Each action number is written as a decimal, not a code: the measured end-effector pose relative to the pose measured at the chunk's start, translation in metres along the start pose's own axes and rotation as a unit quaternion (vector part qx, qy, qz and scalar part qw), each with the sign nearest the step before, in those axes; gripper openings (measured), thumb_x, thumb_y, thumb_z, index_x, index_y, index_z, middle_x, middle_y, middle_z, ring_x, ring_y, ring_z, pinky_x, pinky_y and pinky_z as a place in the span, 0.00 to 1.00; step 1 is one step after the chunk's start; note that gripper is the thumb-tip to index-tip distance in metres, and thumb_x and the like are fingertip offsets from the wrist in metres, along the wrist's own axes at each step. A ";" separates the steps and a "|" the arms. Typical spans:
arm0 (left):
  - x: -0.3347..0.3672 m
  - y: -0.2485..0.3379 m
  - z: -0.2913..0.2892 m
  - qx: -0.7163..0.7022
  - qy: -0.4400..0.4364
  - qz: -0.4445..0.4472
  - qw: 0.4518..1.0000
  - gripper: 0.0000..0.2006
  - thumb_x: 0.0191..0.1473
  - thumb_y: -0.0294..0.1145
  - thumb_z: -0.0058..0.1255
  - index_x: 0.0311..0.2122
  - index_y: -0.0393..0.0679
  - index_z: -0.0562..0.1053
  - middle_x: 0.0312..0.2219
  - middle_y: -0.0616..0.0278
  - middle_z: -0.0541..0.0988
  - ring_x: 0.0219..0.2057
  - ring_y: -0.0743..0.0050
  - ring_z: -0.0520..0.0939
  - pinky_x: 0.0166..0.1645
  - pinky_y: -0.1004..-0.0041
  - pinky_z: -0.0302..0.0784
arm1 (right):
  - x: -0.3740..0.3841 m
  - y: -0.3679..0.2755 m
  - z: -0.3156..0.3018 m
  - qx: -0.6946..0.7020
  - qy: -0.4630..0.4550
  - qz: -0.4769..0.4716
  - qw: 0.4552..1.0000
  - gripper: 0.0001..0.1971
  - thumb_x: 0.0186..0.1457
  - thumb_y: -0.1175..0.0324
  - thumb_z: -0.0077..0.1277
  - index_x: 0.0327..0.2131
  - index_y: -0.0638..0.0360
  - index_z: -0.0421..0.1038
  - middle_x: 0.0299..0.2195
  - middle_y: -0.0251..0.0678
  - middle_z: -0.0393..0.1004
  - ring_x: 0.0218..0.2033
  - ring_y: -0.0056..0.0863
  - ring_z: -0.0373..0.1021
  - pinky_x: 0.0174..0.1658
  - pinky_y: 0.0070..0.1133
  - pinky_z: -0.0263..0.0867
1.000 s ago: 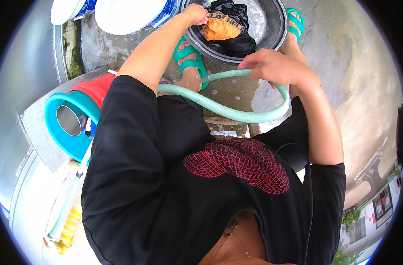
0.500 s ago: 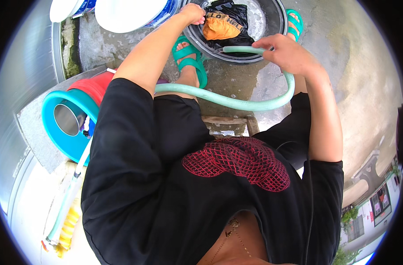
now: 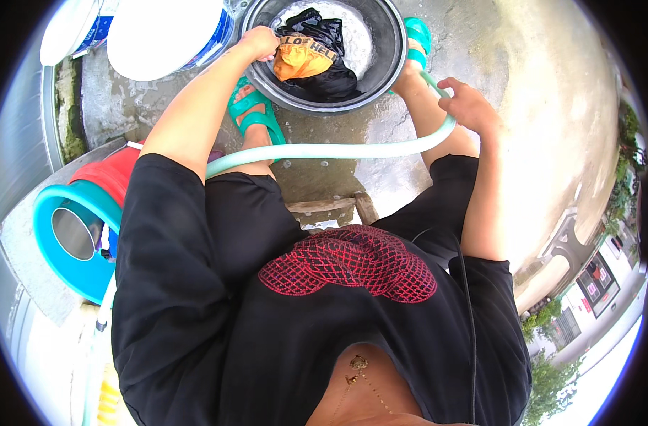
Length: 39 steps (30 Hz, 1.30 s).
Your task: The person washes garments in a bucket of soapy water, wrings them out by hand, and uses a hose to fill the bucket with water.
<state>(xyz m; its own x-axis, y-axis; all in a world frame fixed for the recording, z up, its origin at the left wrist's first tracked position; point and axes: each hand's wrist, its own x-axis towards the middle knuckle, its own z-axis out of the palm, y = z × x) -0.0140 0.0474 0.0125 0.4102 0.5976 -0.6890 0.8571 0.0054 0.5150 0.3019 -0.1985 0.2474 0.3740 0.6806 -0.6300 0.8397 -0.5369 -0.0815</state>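
Note:
A dark round basin (image 3: 378, 96) stands on the wet floor ahead of me, with a wet black garment (image 3: 322, 34) in it that has an orange panel with dark lettering. At the basin's left rim, my left hand (image 3: 262, 44) is closed with its fingers against the garment's edge; the fingertips are partly hidden. My right hand (image 3: 469, 106) grips a pale green hose (image 3: 338, 150) near its end, outside the basin on the right. From there the hose curves across my legs to the left. Its end points to the floor between basin and right foot.
White buckets (image 3: 164, 35) stand at the upper left. Left of me are a red tub (image 3: 111, 174) and a turquoise basin (image 3: 54, 266) holding a metal pot (image 3: 73, 234). Green sandals (image 3: 256, 113) are on my feet, beside the basin. A wooden piece (image 3: 324, 205) shows between my legs.
My right hand has drawn the hose end out from over the basin to its right side. The left hand stays at the basin's left rim. The whole view has shifted.

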 end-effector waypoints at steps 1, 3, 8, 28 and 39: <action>0.002 0.001 0.000 0.000 -0.007 -0.014 1.000 0.15 0.60 0.35 0.42 0.30 0.39 0.79 0.22 0.60 0.83 0.19 0.73 0.83 0.29 0.73 0.81 | 0.008 0.002 0.004 0.014 0.035 -0.011 0.999 0.26 0.50 0.66 0.49 0.55 0.60 0.70 0.33 0.48 0.79 0.37 0.41 0.76 0.45 0.32 0.70; 0.005 0.000 0.001 0.001 -0.021 -0.047 0.999 0.09 0.61 0.35 0.50 0.37 0.42 0.78 0.25 0.64 0.82 0.23 0.77 0.83 0.27 0.75 0.81 | 0.015 -0.001 0.002 0.045 0.075 -0.024 0.996 0.27 0.50 0.66 0.50 0.56 0.59 0.70 0.33 0.47 0.78 0.37 0.41 0.76 0.45 0.32 0.69; 0.012 0.003 0.008 0.010 -0.071 -0.003 0.997 0.08 0.58 0.35 0.51 0.36 0.45 0.79 0.26 0.65 0.83 0.24 0.79 0.83 0.27 0.76 0.79 | -0.004 -0.048 -0.035 0.103 -0.011 -0.074 0.992 0.26 0.50 0.67 0.50 0.55 0.56 0.73 0.29 0.40 0.76 0.31 0.29 0.72 0.40 0.26 0.67; 0.007 0.064 0.071 0.390 -0.023 0.250 0.886 0.17 0.54 0.35 0.55 0.50 0.55 0.74 0.45 0.63 0.79 0.53 0.59 0.75 0.53 0.55 0.72 | 0.003 -0.071 -0.015 0.092 -0.035 -0.151 0.984 0.21 0.49 0.66 0.51 0.49 0.50 0.77 0.33 0.46 0.79 0.46 0.48 0.71 0.52 0.34 0.68; -0.099 0.169 -0.060 -0.057 0.138 0.178 0.973 0.05 0.53 0.28 0.54 0.28 0.40 0.77 0.19 0.56 0.80 0.23 0.68 0.82 0.29 0.70 0.76 | -0.010 -0.054 -0.016 0.068 0.068 -0.157 0.983 0.19 0.51 0.65 0.49 0.47 0.58 0.75 0.30 0.50 0.78 0.38 0.48 0.75 0.46 0.37 0.68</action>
<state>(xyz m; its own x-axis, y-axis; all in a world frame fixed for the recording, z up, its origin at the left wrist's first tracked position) 0.0716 0.0370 0.1984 0.5619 0.7705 -0.3011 0.6299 -0.1625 0.7595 0.2587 -0.1680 0.2698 0.1629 0.8787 -0.4488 0.8648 -0.3462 -0.3638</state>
